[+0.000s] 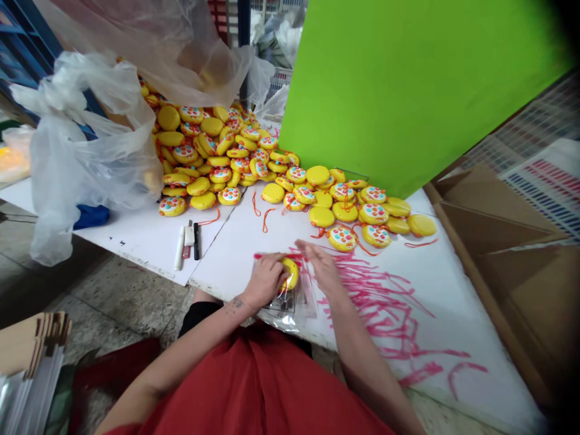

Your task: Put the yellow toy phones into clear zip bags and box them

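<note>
A yellow round toy (292, 273) is at the table's front edge, with my left hand (265, 281) closed on its left side. Clear plastic bags (304, 302) lie around and under it; whether the toy is inside one, I cannot tell. My right hand (322, 269) is just right of the toy, fingers stretched out and holding nothing. Beyond both hands, several similar toys (343, 237) with white, dotted faces and orange cords lie on the white table (231, 238).
A large heap of toys (212, 145) spills from a translucent bag (104, 145) at the back left. White and black markers (196, 241) lie left of my hands. A green board (408, 84) stands behind; an open cardboard box (507, 266) is at the right. Pink scribbles mark the tabletop.
</note>
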Tool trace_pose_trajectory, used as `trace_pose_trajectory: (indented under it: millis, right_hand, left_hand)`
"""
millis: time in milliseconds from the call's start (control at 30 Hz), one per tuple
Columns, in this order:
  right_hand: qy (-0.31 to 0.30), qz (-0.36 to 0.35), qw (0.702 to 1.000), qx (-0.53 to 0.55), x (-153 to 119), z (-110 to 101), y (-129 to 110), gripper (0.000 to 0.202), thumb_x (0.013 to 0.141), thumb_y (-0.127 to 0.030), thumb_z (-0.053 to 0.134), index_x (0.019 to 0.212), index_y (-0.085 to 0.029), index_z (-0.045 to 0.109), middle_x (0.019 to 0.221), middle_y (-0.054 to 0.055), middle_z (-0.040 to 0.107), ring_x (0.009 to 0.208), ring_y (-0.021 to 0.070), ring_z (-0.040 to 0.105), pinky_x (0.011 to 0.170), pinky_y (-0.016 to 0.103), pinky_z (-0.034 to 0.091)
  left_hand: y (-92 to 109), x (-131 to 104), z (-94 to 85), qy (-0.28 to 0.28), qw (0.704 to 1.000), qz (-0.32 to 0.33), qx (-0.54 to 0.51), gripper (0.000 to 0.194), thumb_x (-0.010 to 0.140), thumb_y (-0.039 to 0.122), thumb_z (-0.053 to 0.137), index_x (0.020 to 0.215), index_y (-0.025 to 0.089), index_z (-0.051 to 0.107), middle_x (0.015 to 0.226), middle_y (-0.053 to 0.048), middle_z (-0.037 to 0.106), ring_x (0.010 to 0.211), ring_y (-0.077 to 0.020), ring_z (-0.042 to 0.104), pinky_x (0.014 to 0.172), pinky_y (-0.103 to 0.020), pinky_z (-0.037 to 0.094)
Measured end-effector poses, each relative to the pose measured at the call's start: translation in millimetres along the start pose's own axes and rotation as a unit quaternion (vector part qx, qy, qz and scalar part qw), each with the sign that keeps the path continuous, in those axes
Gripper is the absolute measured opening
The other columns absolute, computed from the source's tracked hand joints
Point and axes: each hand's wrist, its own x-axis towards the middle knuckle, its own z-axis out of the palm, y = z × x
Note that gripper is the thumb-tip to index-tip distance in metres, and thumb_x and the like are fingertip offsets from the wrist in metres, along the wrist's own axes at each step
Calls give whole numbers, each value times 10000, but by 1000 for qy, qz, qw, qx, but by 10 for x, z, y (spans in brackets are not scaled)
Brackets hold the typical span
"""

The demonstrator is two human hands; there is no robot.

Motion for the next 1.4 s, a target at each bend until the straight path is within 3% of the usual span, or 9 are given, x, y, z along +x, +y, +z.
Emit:
trace_pose_trajectory:
  millis: [133,300,367,467,533,633,800,1100,1400]
  right_hand:
    - [294,-20,950,103,15,-396,41,343,813,-459,541,985,-176,628,916,49,653,777,141,601,726,300,484]
    - [421,-25,905,52,-94,-976,7,315,769,-432,585,920,-160,634,728,1,602,559,87,494,548,230,405]
    - [394,-12,918,-47,-177,-1090,-34,309,737,-417,623,906,-159,641,704,1,605,566,99,499,552,238,401]
    - [161,44,965,-202,-316,-1001,-79,275,711,-425,641,831,-178,658,706,18,639,624,146,557,592,273,434]
    - [-3,56,951,-303,-405,-795,-76,247,715,-437,630,772,-197,657,740,31,658,688,181,584,628,296,446]
    - [-88,37,893,-439,-501,-460,-23,192,719,-393,616,723,-202,637,751,47,658,746,210,586,665,308,429]
    - [-90,39,860,-501,-472,-445,59,113,725,-218,521,670,-203,619,693,41,645,677,185,573,619,279,389]
    - [57,49,779,-623,-88,-1544,315,99,731,-190,548,667,-204,622,755,124,623,734,243,549,657,356,372]
    - [227,62,808,-540,-273,-1746,107,525,684,-88,391,1171,-65,586,1102,194,582,996,296,535,850,419,399]
  left_hand:
    - [-37,14,38,-12,1000,1,-20,136,906,251,449,914,169,557,1221,-102,569,1182,-215,468,977,-452,378]
    - [-44,11,49,-9,999,-9,-30,135,907,263,453,914,172,552,1227,-94,571,1192,-206,464,994,-445,365]
    - [-41,11,50,-11,999,-12,-32,133,905,262,455,916,173,553,1224,-97,572,1195,-210,463,990,-452,366]
    - [-39,11,49,-12,999,-13,-38,135,907,262,448,912,174,549,1227,-103,568,1194,-218,466,988,-465,364]
    - [-39,12,45,-13,999,-12,-41,139,912,264,438,912,172,542,1228,-102,565,1192,-214,467,991,-456,363]
    - [-37,15,36,-14,999,-12,-39,138,915,267,435,909,173,536,1231,-90,562,1191,-207,463,1001,-431,359]
    - [-41,14,39,-17,999,-13,-38,147,918,271,431,898,173,539,1227,-88,565,1188,-210,465,1005,-431,354]
    - [-40,15,36,-9,999,-14,-38,138,913,268,441,900,174,542,1221,-83,568,1181,-204,466,1003,-425,355]
    - [-44,14,38,-1,998,-9,-54,136,906,262,453,906,169,552,1208,-98,575,1174,-212,477,996,-439,354]
